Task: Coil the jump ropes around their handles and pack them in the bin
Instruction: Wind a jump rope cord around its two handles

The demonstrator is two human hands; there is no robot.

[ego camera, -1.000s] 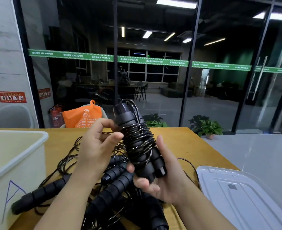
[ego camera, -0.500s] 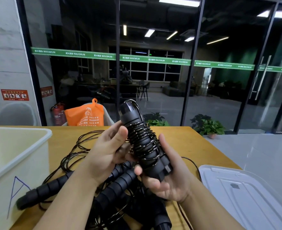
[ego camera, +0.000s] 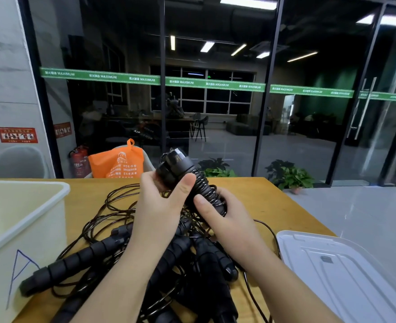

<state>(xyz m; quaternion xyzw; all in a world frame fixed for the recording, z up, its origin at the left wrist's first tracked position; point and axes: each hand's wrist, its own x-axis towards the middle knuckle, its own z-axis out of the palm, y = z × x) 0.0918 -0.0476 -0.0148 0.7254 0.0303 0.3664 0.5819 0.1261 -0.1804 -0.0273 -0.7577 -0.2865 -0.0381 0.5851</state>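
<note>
My left hand (ego camera: 159, 206) and right hand (ego camera: 225, 220) both grip one coiled jump rope (ego camera: 192, 185), held above the table (ego camera: 250, 197). It isn't yet in the white bin (ego camera: 36, 206) at left. Several uncoiled ropes (ego camera: 127, 248) lie tangled near me.

Two bare forearms rise from the bottom edge of the frame, no sleeves reaching into view. The left hand (ego camera: 156, 213) and right hand (ego camera: 227, 223) wear no gloves, and the thumbnails are trimmed short.
</note>
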